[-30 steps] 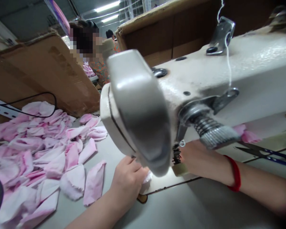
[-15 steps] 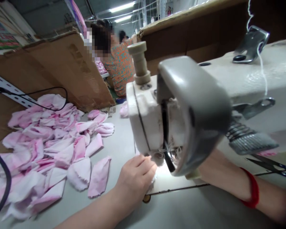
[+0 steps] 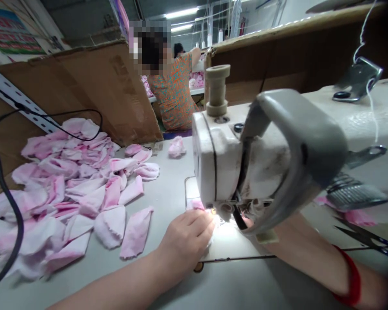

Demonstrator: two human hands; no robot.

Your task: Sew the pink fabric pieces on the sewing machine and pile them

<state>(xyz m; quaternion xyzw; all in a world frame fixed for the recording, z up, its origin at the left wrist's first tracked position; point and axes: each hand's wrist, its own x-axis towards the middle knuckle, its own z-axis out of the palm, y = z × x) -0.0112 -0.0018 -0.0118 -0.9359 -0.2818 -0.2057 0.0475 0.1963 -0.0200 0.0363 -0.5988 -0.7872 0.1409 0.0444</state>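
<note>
My left hand [image 3: 189, 230] is closed on a pink and white fabric piece [image 3: 196, 205] beside the lit needle area of a white sewing machine [image 3: 220, 159]. Its fingers are bent together, and the fabric shows past them. My right hand [image 3: 274, 234] reaches in from the right behind the machine's grey curved guard [image 3: 313, 142]. Only a fingertip shows through the guard's opening, so what that hand holds is hidden. A red band [image 3: 351, 275] circles the right wrist.
Pink and white fabric pieces [image 3: 80, 189] lie heaped on the table's left side. Dark scissors [image 3: 371, 241] rest at the right edge. Cardboard panels [image 3: 84, 90] stand behind, and a person in a patterned shirt [image 3: 177, 94] sits beyond them. A black cable [image 3: 14, 215] hangs at left.
The view has shifted, so the machine appears farther right and more of its front shows. My left hand stays by the needle area, with more pink fabric visible behind its fingers.
</note>
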